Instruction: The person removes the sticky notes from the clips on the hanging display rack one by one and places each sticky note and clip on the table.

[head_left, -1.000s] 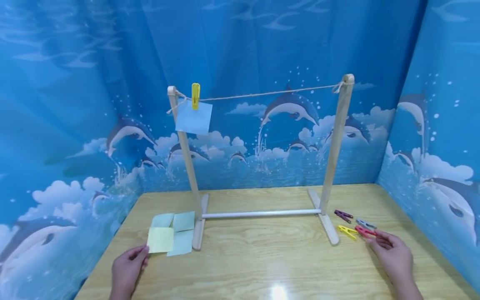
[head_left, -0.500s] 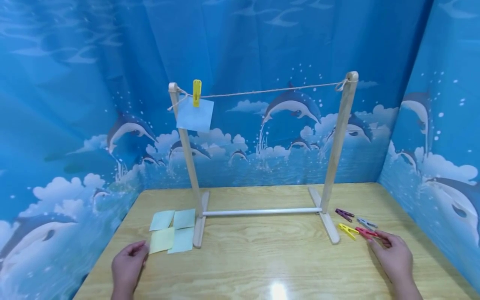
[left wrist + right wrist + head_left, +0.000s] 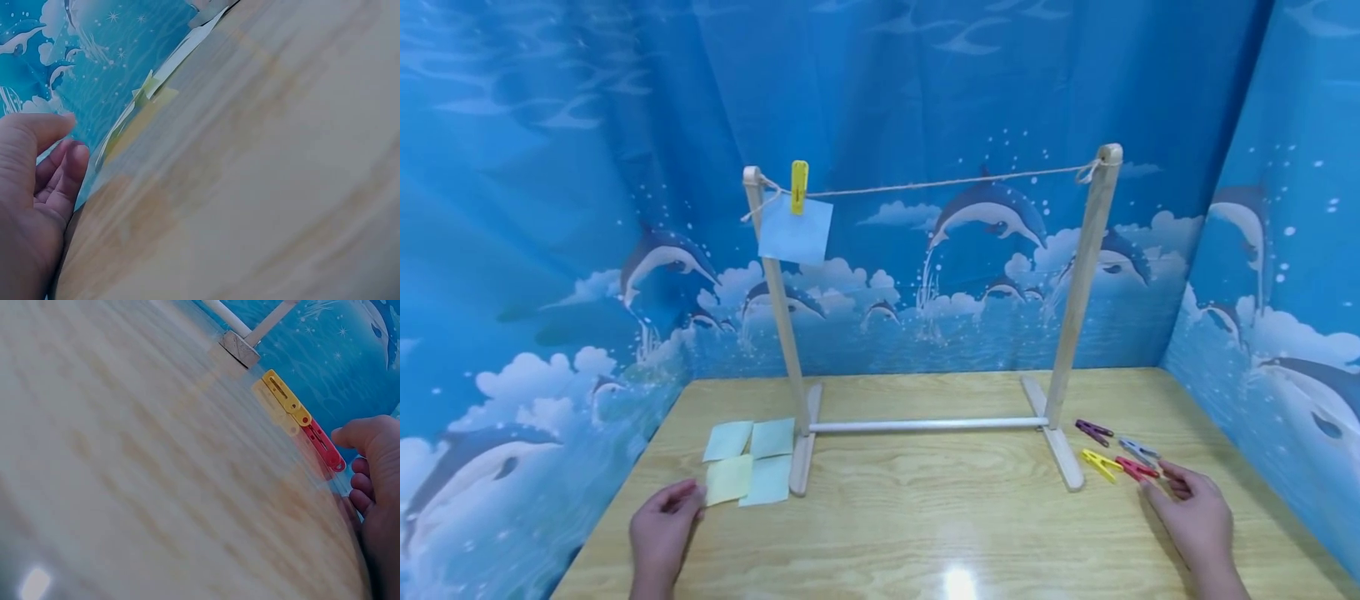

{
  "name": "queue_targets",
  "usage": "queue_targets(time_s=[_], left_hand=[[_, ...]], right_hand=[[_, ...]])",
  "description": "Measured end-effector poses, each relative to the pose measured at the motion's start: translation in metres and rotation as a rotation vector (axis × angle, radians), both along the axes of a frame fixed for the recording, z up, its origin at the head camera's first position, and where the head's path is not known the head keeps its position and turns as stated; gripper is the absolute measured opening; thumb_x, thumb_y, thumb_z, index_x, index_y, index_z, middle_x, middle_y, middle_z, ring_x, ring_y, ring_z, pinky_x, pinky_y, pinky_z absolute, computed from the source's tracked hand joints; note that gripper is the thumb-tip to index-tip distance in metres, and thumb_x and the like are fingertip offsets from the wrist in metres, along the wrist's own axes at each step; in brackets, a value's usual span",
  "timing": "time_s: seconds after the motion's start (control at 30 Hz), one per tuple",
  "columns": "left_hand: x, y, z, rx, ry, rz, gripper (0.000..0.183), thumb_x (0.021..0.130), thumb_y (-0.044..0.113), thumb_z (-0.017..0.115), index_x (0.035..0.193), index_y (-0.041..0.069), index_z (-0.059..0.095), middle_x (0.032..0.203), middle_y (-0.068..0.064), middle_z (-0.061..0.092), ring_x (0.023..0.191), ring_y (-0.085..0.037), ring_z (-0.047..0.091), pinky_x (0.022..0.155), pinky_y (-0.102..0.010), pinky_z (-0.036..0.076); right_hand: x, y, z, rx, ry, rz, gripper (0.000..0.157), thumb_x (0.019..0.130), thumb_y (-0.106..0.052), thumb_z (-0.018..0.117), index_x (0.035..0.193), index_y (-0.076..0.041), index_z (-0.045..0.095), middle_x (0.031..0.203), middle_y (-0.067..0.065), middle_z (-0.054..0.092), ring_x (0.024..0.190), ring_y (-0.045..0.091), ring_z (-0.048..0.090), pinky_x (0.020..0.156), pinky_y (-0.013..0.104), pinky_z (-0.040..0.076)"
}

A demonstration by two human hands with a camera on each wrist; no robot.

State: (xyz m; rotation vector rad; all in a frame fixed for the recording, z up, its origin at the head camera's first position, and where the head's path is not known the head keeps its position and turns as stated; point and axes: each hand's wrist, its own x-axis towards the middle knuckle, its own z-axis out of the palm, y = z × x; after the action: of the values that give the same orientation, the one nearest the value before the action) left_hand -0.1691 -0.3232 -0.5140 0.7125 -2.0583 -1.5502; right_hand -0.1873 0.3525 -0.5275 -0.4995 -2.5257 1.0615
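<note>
My left hand (image 3: pixel 666 529) rests on the table beside a pale yellow sticky note (image 3: pixel 728 480). Its thumb and loosely bent fingers stand apart in the left wrist view, holding nothing. Three blue-green notes lie around the yellow one, including one at the upper left (image 3: pixel 727 440). My right hand (image 3: pixel 1195 517) lies with relaxed fingers close to the end of a red clothespin (image 3: pixel 1137 469). In the right wrist view, the thumb is near the red clothespin (image 3: pixel 324 445) without gripping it. Yellow (image 3: pixel 1102 465), grey-blue (image 3: pixel 1138 452) and dark purple (image 3: pixel 1094 432) clothespins lie beside it.
A wooden stand (image 3: pixel 1078 292) carries a string (image 3: pixel 940 182) between two posts. A yellow clothespin (image 3: pixel 799 187) fixes a light blue note (image 3: pixel 795 232) at the string's left end. A dolphin-print curtain (image 3: pixel 880 100) surrounds the wooden table (image 3: pixel 917 517).
My left hand has let go of the yellow note's edge, and the note now lies flat. My right fingers have drawn slightly away from the red clothespin. The head view has shifted a little.
</note>
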Motion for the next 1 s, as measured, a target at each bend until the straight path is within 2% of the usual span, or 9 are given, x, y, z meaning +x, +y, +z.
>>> queue_targets(time_s=[0.1,0.23,0.4,0.47,0.63,0.7,0.83,1.0], left_hand=[[-0.001,0.003,0.001,0.003,0.02,0.001,0.03,0.084,0.0,0.072,0.112,-0.008,0.065,0.074,0.017,0.065,0.066,-0.001,0.063,0.06,-0.019,0.057],[0.0,0.005,0.002,-0.043,0.03,0.004,0.029,0.083,0.002,0.075,0.11,-0.006,0.067,0.075,0.017,0.066,0.067,0.0,0.062,0.061,-0.017,0.056],[0.0,0.007,0.007,-0.085,0.041,-0.003,0.032,0.081,0.008,0.079,0.109,-0.004,0.069,0.076,0.022,0.065,0.07,0.005,0.061,0.063,-0.011,0.052],[-0.001,0.008,0.009,-0.101,0.049,-0.007,0.032,0.081,0.009,0.08,0.109,-0.003,0.069,0.079,0.024,0.064,0.071,0.007,0.061,0.065,-0.009,0.051],[-0.002,0.016,0.017,-0.092,0.039,-0.041,0.032,0.082,0.006,0.078,0.111,-0.003,0.069,0.089,0.015,0.068,0.074,0.006,0.061,0.067,-0.01,0.051],[-0.001,0.021,0.021,-0.073,0.027,-0.055,0.032,0.082,0.005,0.077,0.112,-0.002,0.068,0.092,0.012,0.068,0.075,0.006,0.061,0.068,-0.011,0.052],[0.0,0.031,0.032,-0.044,0.031,-0.087,0.034,0.082,0.005,0.078,0.114,-0.001,0.068,0.093,0.016,0.067,0.078,0.006,0.062,0.069,-0.012,0.052],[-0.004,0.041,0.046,0.009,0.072,-0.145,0.038,0.081,0.007,0.08,0.115,-0.004,0.066,0.089,0.02,0.067,0.08,0.004,0.064,0.069,-0.011,0.052]], right_hand=[[0.003,-0.001,0.001,-0.013,0.028,-0.003,0.049,0.089,-0.023,0.072,0.124,0.008,0.059,0.116,0.024,0.056,0.077,-0.018,0.034,0.064,0.003,0.037],[0.004,-0.001,0.001,-0.021,0.079,-0.002,0.044,0.089,-0.02,0.072,0.122,0.008,0.061,0.113,0.022,0.057,0.075,-0.02,0.035,0.064,0.001,0.037],[0.0,0.001,0.005,-0.081,0.053,-0.02,0.048,0.09,-0.027,0.072,0.124,0.005,0.06,0.112,0.019,0.059,0.072,-0.02,0.039,0.061,0.004,0.04],[-0.002,0.002,0.009,-0.133,0.046,-0.023,0.051,0.09,-0.03,0.072,0.126,0.003,0.059,0.112,0.012,0.06,0.073,-0.02,0.042,0.061,0.004,0.043],[-0.004,-0.001,0.019,-0.271,0.11,0.0,0.052,0.087,-0.026,0.076,0.127,0.002,0.058,0.099,-0.024,0.057,0.076,-0.017,0.052,0.064,0.007,0.049],[-0.004,-0.004,0.023,-0.311,0.129,0.033,0.051,0.087,-0.023,0.076,0.127,0.002,0.059,0.095,-0.029,0.055,0.077,-0.016,0.055,0.064,0.009,0.052],[-0.003,-0.015,0.035,-0.377,0.12,0.102,0.049,0.088,-0.022,0.075,0.13,-0.001,0.058,0.097,-0.024,0.058,0.079,-0.011,0.059,0.066,0.016,0.055],[-0.003,-0.028,0.052,-0.386,0.139,0.166,0.044,0.089,-0.022,0.074,0.129,-0.008,0.061,0.099,-0.024,0.056,0.085,-0.011,0.058,0.068,0.016,0.055]])
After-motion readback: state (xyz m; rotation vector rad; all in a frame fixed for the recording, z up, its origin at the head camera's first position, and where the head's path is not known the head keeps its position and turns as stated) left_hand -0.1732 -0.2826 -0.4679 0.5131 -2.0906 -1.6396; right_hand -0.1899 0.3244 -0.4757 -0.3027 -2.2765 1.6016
